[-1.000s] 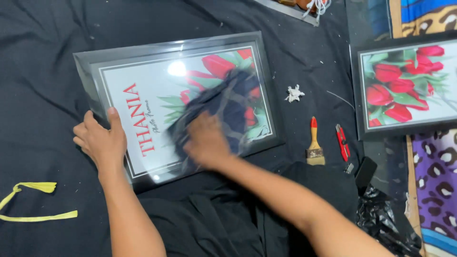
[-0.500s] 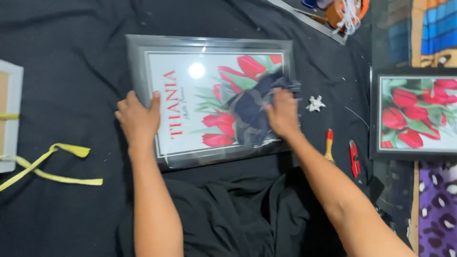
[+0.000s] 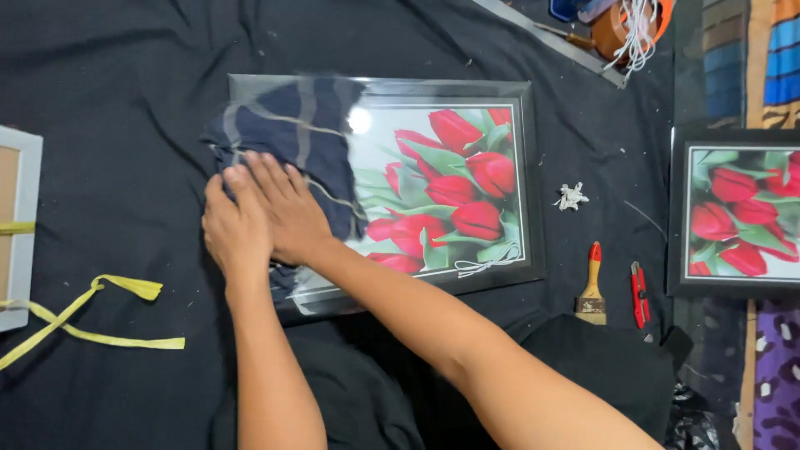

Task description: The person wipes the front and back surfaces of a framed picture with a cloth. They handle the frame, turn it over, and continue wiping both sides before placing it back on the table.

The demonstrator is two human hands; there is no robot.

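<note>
A dark-framed picture of red tulips (image 3: 450, 179) lies flat under glass on the black cloth. A dark blue striped rag (image 3: 292, 137) covers the frame's left part. My right hand (image 3: 283, 208) presses flat on the rag, fingers spread and pointing up-left. My left hand (image 3: 229, 233) rests beside it at the frame's left edge, touching both the frame and the rag's edge.
A small brush with a red handle tip (image 3: 592, 287) and a red utility knife (image 3: 639, 293) lie right of the frame. A second tulip frame (image 3: 737, 212) is at the right edge. Yellow ribbon (image 3: 92, 321) and a grey frame (image 3: 17, 225) lie left. A white scrap (image 3: 571, 197).
My right hand has swept the rag from the picture's right side across to its left end. My left hand stayed at the left edge. The view shifted.
</note>
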